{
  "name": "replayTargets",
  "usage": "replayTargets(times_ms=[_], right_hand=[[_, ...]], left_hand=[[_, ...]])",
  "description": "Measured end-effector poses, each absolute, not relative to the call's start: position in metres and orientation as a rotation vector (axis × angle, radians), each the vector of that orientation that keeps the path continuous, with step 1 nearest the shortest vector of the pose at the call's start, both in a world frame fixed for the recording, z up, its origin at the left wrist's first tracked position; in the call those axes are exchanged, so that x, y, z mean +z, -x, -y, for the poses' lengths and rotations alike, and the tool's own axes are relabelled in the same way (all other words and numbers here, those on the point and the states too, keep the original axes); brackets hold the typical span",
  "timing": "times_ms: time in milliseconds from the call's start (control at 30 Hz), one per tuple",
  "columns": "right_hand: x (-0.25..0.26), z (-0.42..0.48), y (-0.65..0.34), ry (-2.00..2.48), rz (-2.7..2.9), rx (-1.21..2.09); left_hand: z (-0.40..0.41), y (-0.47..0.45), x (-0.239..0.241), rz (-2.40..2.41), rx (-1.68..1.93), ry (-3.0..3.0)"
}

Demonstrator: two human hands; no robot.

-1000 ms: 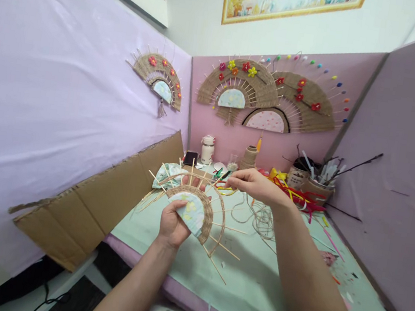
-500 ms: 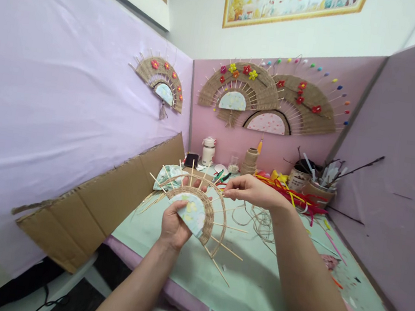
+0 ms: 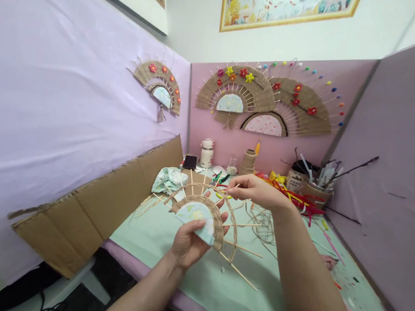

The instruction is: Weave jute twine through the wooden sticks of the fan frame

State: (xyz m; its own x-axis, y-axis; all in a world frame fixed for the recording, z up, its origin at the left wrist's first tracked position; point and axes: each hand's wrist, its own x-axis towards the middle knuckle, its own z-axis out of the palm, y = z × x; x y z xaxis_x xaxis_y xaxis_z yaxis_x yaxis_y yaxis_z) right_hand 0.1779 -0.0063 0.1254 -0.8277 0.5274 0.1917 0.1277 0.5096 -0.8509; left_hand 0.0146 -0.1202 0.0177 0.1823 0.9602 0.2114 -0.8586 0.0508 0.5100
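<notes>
My left hand [image 3: 190, 246] is closed around a half-round fan [image 3: 196, 212] with a pale floral fabric centre, its thumb on the fabric and its fingers behind. Tight rows of brown twine are woven around that centre. Thin wooden sticks [image 3: 242, 275] radiate outward, and a looser arc of twine [image 3: 236, 231] crosses them farther out. At the fan's upper right, my right hand [image 3: 251, 188] pinches the twine beside this outer arc; the fingertips partly hide the strand. Loose twine [image 3: 263, 225] lies tangled on the table beneath the right wrist.
Behind the hands are a crumpled floral cloth [image 3: 168, 180], a phone [image 3: 190, 162], a white bottle [image 3: 207, 153], a twine spool [image 3: 248, 162] and green-handled pliers [image 3: 217, 178]. Red and yellow craft stems [image 3: 297, 199] lie right, near pots [image 3: 316, 194]. Folded cardboard [image 3: 96, 201] borders the left.
My left hand and the fan have shifted right and slightly down, and the fan is turned a little. My right hand stays pinched near the fan's outer arc.
</notes>
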Motion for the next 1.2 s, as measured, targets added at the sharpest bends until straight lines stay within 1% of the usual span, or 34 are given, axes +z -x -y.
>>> replayTargets(times_ms=[200,733,1033,1200], right_hand=[[0.122,0.003,-0.178,0.568,2.298,1.282],[0.122,-0.008,-0.185,0.703,2.222,0.926],[0.121,-0.012,-0.189,0.777,2.174,0.839],[0.116,-0.022,-0.197,0.827,2.126,0.854]], left_hand=[[0.118,-0.009,0.022,-0.275,1.485,-0.62],[0.103,-0.001,0.016,-0.315,1.539,-0.467],[0.074,-0.011,0.015,-0.373,1.655,-0.387],[0.066,-0.017,0.012,-0.366,1.634,-0.266]])
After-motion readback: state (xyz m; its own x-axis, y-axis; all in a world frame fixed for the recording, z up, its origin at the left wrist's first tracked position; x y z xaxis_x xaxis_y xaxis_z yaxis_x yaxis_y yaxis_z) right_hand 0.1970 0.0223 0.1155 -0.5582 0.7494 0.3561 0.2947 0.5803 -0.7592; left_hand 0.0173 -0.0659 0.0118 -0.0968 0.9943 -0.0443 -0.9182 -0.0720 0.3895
